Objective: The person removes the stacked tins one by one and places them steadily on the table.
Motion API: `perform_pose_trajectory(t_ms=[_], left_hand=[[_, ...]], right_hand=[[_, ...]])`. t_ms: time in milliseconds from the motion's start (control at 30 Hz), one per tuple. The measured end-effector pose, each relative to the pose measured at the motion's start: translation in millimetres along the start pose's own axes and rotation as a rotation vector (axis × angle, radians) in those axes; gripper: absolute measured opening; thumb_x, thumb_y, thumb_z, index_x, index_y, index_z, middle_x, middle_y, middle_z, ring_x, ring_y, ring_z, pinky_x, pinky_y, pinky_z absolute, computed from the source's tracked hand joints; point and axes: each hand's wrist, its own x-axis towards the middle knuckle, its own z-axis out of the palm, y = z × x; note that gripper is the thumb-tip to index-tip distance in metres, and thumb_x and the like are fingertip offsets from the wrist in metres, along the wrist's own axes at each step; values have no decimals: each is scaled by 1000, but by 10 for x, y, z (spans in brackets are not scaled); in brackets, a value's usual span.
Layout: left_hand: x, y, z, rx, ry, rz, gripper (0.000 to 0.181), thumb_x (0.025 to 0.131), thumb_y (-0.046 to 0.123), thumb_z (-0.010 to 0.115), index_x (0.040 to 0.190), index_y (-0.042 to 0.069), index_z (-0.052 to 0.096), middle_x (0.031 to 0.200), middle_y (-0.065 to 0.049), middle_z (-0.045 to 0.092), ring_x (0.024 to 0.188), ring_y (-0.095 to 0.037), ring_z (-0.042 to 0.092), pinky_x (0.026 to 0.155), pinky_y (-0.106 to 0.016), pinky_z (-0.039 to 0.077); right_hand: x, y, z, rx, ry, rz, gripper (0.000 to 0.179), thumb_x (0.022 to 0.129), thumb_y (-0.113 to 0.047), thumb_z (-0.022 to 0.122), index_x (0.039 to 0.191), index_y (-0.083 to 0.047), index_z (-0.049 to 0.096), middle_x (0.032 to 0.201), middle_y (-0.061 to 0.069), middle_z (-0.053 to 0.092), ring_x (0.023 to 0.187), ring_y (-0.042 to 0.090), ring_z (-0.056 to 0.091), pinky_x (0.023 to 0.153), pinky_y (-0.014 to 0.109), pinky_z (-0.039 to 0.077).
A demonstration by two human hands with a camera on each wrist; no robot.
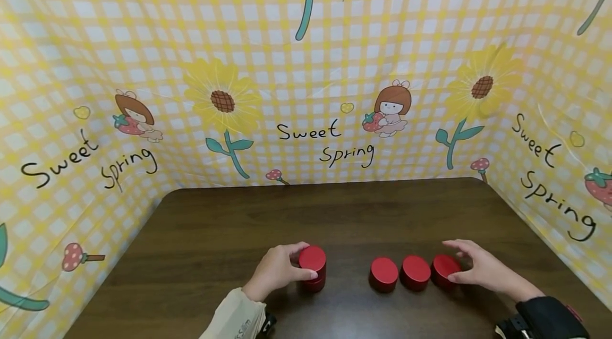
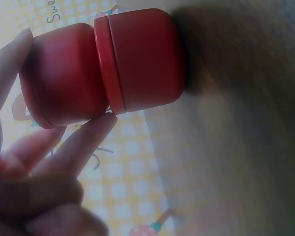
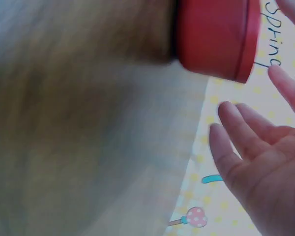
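Note:
Two red round lidded tins stand one on the other near the table's front in the head view. My left hand [image 1: 276, 270] pinches the upper tin [image 1: 312, 258] between thumb and fingers; it sits on the lower tin [image 1: 314, 286]. In the left wrist view a fingertip [image 2: 105, 120] reaches the seam between upper tin [image 2: 64, 73] and lower tin [image 2: 147, 59]. My right hand [image 1: 485, 271] is spread around the right-hand tin [image 1: 445, 269] of a row of three. The right wrist view shows its fingers apart from that tin [image 3: 216, 39].
To the left of that tin stand a middle tin [image 1: 415, 272] and a left tin [image 1: 383, 274], close together. The dark wooden table [image 1: 334, 211] meets a yellow checked cloth [image 1: 306, 78] at its back and sides.

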Motion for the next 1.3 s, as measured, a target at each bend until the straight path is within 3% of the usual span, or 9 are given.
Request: perform_pose_trajectory(t_ms=[133, 233, 433, 600, 867, 967, 1100, 1300], left_hand=[[1, -20, 7, -2, 4, 11, 65, 71, 30, 85, 125, 2, 63, 103, -9, 70, 90, -19, 63, 73, -35, 49], [2, -34, 10, -8, 3, 9, 66, 70, 31, 86, 124, 3, 63, 104, -7, 70, 91, -20, 62, 74, -36, 49], [-9, -43, -9, 15, -20, 8, 70, 68, 33, 87, 126, 1, 61, 102, -4, 68, 95, -22, 61, 79, -41, 48], [-18, -57, -32, 34, -52, -5, 72, 68, 34, 87, 127, 2, 60, 104, -4, 68, 98, -23, 62, 82, -45, 48], [-33, -75, -54, 72, -46, -42, 72, 67, 34, 87, 126, 5, 61, 113, -9, 66, 101, -27, 61, 79, -46, 49], [-38, -95, -40, 65, -63, -53, 72, 66, 33, 87, 126, 4, 61, 105, -7, 68, 93, -23, 63, 74, -42, 50], [-41, -101, -49, 47, -84, -69, 72, 66, 29, 88, 126, 2, 60, 85, 2, 68, 78, -13, 63, 64, -35, 49], [-36, -103, -73, 58, -85, -81, 69, 65, 29, 87, 123, 1, 61, 81, 4, 66, 74, -11, 61, 59, -33, 47]], right_hand=[[41, -125, 15, -15, 96, -3, 63, 77, -16, 79, 126, 10, 50, 114, 22, 53, 90, 18, 52, 68, 29, 47], [78, -183, 43, 16, 124, -25, 60, 78, -13, 78, 126, 11, 50, 110, 21, 56, 83, 8, 53, 64, 27, 47], [175, -260, 124, 115, 75, -73, 58, 82, -9, 75, 127, 14, 47, 109, 24, 58, 80, 6, 60, 66, 27, 50], [261, -337, 188, 129, 46, -116, 58, 82, -10, 75, 127, 14, 47, 107, 22, 60, 80, 12, 61, 70, 27, 50], [380, -461, 267, 162, -2, -143, 59, 83, -11, 74, 129, 13, 46, 113, 29, 56, 82, 10, 59, 69, 28, 49], [407, -492, 314, 180, -20, -153, 58, 84, -12, 73, 130, 12, 45, 116, 31, 54, 82, 8, 58, 69, 28, 49], [478, -544, 369, 188, -50, -192, 59, 85, -15, 73, 130, 11, 46, 118, 32, 54, 85, 16, 60, 72, 28, 50], [610, -651, 451, 174, -66, -269, 57, 86, -20, 72, 129, 8, 47, 115, 30, 56, 85, 22, 60, 74, 29, 50]])
